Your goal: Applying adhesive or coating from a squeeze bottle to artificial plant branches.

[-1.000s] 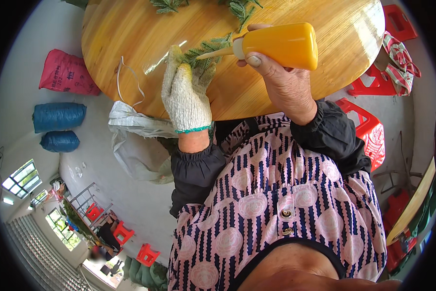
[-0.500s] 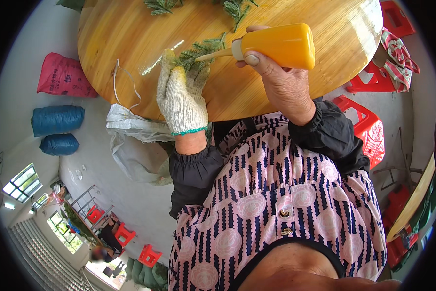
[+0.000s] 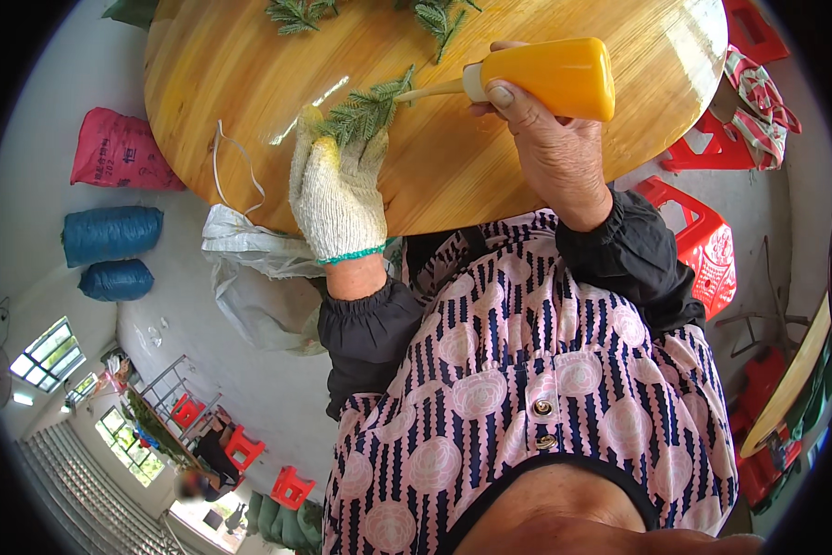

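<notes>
My left hand (image 3: 338, 190), in a white knit glove with yellowed fingertips, is closed on a green artificial fir sprig (image 3: 365, 113). The sprig points up and to the right, over the round wooden table (image 3: 490, 185). Bare and wrapped round a yellow squeeze bottle (image 3: 559, 79), my right hand (image 3: 559, 153) keeps it tilted on its side. The bottle's long tan nozzle (image 3: 434, 90) points left, its tip at the sprig's upper right part. Whether anything comes out of the tip I cannot tell.
More fir sprigs (image 3: 442, 23) lie at the table's far side. A whitish plastic sack (image 3: 258, 245) hangs by the near left edge. On the floor are a pink sack (image 3: 120, 153) and blue bundles (image 3: 110, 231). Red stools (image 3: 689, 236) stand right; a person (image 3: 214, 453) is far off, lower left.
The bottle and my right hand have shifted slightly right and up. My left hand has moved a little left with the sprig, so the nozzle tip is now nearer the sprig's outer end.
</notes>
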A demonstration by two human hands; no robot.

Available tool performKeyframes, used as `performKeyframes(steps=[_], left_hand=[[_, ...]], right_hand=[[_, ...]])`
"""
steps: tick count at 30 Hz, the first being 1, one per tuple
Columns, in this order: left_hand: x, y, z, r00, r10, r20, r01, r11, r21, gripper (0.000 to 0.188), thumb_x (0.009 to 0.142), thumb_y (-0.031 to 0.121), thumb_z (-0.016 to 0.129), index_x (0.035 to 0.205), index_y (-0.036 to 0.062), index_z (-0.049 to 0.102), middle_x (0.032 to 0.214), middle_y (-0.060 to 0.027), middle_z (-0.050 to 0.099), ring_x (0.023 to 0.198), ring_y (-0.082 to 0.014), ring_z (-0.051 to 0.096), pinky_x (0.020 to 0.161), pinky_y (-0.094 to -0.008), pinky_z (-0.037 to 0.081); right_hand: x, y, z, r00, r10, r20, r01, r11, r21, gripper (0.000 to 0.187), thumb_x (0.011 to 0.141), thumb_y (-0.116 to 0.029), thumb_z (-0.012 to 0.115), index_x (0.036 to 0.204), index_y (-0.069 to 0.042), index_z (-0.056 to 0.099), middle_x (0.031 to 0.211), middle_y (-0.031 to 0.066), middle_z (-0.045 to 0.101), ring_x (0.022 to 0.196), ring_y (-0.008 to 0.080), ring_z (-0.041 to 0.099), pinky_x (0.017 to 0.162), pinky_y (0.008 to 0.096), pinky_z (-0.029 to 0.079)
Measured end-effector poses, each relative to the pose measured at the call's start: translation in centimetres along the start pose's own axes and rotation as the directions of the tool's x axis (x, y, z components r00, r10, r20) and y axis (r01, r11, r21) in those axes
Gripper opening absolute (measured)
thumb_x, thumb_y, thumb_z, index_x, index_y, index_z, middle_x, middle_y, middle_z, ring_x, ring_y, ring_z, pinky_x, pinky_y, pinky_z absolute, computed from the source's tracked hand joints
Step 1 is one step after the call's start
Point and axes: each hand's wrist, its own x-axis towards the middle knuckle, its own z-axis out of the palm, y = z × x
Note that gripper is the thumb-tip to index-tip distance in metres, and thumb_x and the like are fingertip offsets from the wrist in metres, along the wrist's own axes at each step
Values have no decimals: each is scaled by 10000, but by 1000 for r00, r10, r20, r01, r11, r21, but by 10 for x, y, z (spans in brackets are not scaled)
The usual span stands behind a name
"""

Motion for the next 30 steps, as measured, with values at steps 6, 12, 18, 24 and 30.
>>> performKeyframes(steps=[6, 12, 18, 24, 30], left_hand=[[0, 0, 3, 1000, 13, -16, -12, 998, 62, 530, 1014, 221, 617, 1498, 44, 490, 1360, -140, 620, 1220, -325, 629, 1014, -469, 534], [-2, -2, 6, 998, 31, -53, -26, 996, 89, 559, 1012, 216, 614, 1519, 32, 468, 1362, -152, 611, 1234, -341, 617, 1033, -484, 514], [0, -2, 3, 999, 24, -42, -22, 998, 53, 543, 1011, 212, 610, 1505, 28, 479, 1358, -163, 609, 1253, -349, 603, 1045, -484, 504], [2, 1, -1, 997, 14, -77, -13, 1000, 19, 474, 1019, 185, 583, 1461, 27, 514, 1343, -163, 619, 1233, -329, 615, 1027, -474, 528], [4, 0, -5, 993, 25, -112, -24, 1000, 9, 475, 1013, 148, 562, 1465, 10, 510, 1333, -172, 607, 1209, -352, 623, 965, -470, 570]], right_hand=[[-1, -3, 5, 999, 19, 26, -20, 999, 41, 411, 936, -93, 772, 1309, -1, 627, 1287, 156, 665, 1093, 275, 700, 863, 419, 632], [0, 1, 17, 999, 8, 46, -9, 1000, 19, 412, 933, -81, 770, 1307, 5, 621, 1249, 156, 682, 1054, 268, 710, 858, 404, 640], [-3, 2, 13, 999, 31, 25, -31, 999, 23, 406, 938, -92, 769, 1305, -2, 621, 1218, 147, 693, 1039, 259, 713, 867, 397, 636], [4, 5, 7, 995, 96, 27, -99, 987, 127, 339, 964, -117, 748, 1268, -22, 633, 1183, 122, 704, 1054, 235, 700, 864, 390, 620], [6, 4, 2, 999, 43, 19, -45, 994, 102, 321, 967, -122, 747, 1252, -25, 635, 1165, 113, 703, 1044, 221, 700, 860, 389, 614]])
